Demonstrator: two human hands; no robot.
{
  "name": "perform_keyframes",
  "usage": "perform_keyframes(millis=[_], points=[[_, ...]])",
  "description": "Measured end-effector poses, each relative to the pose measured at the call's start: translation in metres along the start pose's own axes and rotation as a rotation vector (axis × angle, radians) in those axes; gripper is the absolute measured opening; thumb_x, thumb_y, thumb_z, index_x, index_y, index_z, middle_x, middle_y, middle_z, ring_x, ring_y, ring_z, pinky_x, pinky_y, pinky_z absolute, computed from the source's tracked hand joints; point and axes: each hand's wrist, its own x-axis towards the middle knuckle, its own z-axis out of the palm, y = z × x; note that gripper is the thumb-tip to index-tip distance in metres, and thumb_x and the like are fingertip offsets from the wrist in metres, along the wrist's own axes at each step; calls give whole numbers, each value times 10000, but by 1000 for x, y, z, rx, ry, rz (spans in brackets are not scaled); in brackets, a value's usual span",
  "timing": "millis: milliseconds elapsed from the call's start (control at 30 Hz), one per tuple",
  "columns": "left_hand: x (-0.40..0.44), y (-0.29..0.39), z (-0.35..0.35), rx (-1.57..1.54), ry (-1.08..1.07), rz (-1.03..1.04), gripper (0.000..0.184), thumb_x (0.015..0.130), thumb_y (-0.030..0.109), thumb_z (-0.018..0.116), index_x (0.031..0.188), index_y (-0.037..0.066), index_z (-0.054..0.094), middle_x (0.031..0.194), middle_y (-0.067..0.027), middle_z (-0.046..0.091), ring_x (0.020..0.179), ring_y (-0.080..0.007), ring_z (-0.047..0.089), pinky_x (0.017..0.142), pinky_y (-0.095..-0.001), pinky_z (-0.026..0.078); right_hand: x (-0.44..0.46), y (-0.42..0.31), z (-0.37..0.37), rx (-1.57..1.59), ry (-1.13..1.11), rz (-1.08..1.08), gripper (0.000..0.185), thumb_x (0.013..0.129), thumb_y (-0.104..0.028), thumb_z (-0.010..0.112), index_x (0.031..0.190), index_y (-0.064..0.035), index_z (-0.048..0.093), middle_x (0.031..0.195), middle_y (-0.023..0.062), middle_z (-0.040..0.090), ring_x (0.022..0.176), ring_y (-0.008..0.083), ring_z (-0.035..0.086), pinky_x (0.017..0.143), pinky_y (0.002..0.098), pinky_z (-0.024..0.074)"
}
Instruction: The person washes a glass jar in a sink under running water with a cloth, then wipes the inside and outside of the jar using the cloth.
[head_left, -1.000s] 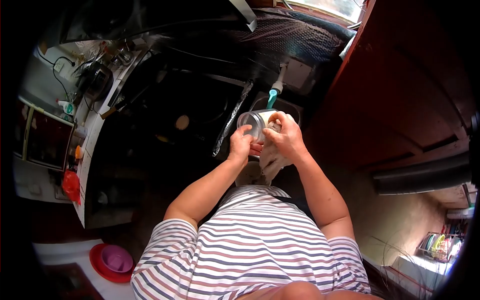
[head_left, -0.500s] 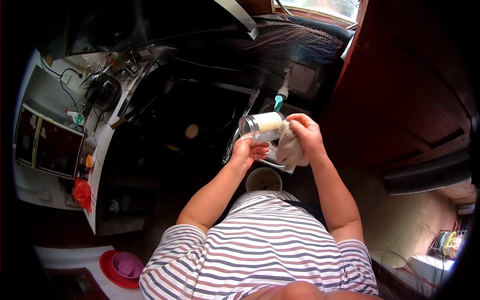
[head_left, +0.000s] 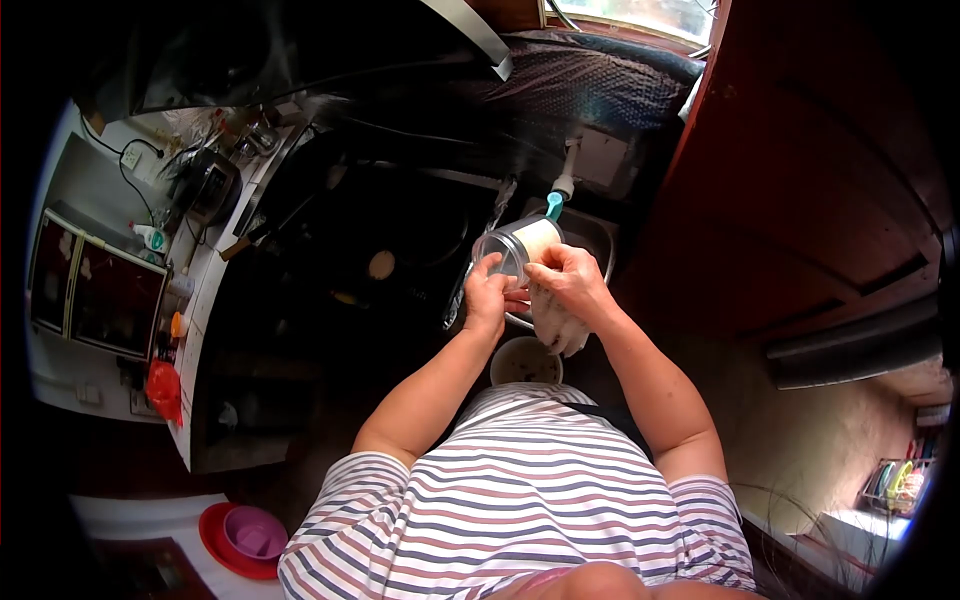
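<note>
A clear plastic jar [head_left: 512,247] with a cream label lies tilted in front of me, its mouth towards the left. My left hand [head_left: 488,300] is closed around the jar's rim end from below. Pinched in my right hand [head_left: 570,278] is a greyish-white cloth [head_left: 558,322], which hangs down beside the jar. The right fingertips are close to the jar's side; whether they press the cloth against it I cannot tell. Beneath and behind the hands is a metal sink [head_left: 600,240], partly hidden by them.
A tap with a turquoise spout [head_left: 554,206] stands just beyond the jar. Below the hands is a pale bucket [head_left: 526,362]. A dark stove top [head_left: 400,220] lies to the left, with a white counter [head_left: 215,290] past it. A red-brown door [head_left: 800,190] rises on the right.
My right hand has moved left and down with the cloth, from the jar's base end to near its rim. The jar has turned, its mouth now facing more towards me.
</note>
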Motion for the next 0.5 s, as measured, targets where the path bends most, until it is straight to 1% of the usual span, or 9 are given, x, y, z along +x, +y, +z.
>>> perform_keyframes(millis=[67, 167, 233, 267, 333, 367, 400, 467, 500], points=[[1, -3, -2, 18, 8, 29, 475, 760, -8, 405, 1234, 12, 377, 780, -153, 609, 529, -224, 620, 468, -331, 548, 1, 1, 0, 5, -14, 7, 226, 784, -212, 683, 787, 4, 617, 690, 54, 612, 644, 102, 549, 600, 276, 460], [3, -3, -5, 3, 1, 38, 468, 774, -7, 392, 1241, 11, 373, 803, -166, 619, 560, -225, 632, 482, -334, 555, -4, 1, 4, -90, -60, -7, 198, 769, -183, 670, 767, 2, 601, 680, 49, 603, 649, 98, 550, 599, 277, 462], [9, -2, -4, -112, -10, -31, 423, 805, 21, 380, 1227, 18, 417, 835, -173, 639, 605, -228, 648, 519, -341, 567, -9, 2, 9, -303, -10, -46, 161, 753, -143, 660, 753, -3, 581, 674, 29, 584, 647, 89, 537, 591, 263, 456], [13, -2, -7, -114, -11, -23, 423, 805, 21, 380, 1227, 18, 417, 835, -173, 639, 605, -228, 648, 519, -341, 567, -7, 7, 8, -306, -9, -54, 161, 753, -143, 660, 753, -3, 581, 674, 29, 584, 647, 89, 537, 591, 263, 456], [16, -2, -16, -138, -100, -152, 344, 866, 81, 377, 1188, 18, 477, 860, -171, 655, 644, -229, 659, 556, -351, 572, -5, 23, 0, -60, -69, 22, 201, 704, -173, 675, 780, -9, 587, 685, 85, 595, 662, 148, 568, 614, 292, 466], [15, -1, -15, -130, -91, -171, 306, 908, 142, 380, 1155, 22, 516, 856, -161, 660, 659, -232, 661, 585, -368, 572, -3, 28, -8, 45, -57, -12, 163, 714, -136, 668, 790, -14, 590, 692, 50, 585, 659, 124, 553, 611, 274, 461], [15, -1, -17, -132, -87, -170, 306, 908, 142, 380, 1155, 22, 516, 856, -161, 660, 659, -232, 661, 585, -368, 572, -1, 29, -18, 178, -101, -12, 116, 744, -99, 655, 802, -20, 594, 723, 12, 579, 685, 96, 538, 641, 247, 453], [19, -5, -20, -126, -86, -243, 297, 929, 165, 382, 1158, 26, 511, 859, -163, 657, 677, -239, 661, 589, -383, 568, -8, 14, -39, 476, -144, 6, 74, 772, -65, 629, 829, -31, 595, 779, 5, 586, 734, 82, 541, 693, 227, 446], [20, -7, -20, -127, -87, -245, 297, 929, 165, 382, 1158, 26, 511, 859, -163, 657, 677, -239, 661, 589, -383, 568, -8, 16, -48, 642, -158, -12, 75, 787, -45, 615, 858, -36, 591, 807, 8, 590, 765, 89, 549, 724, 228, 446]])
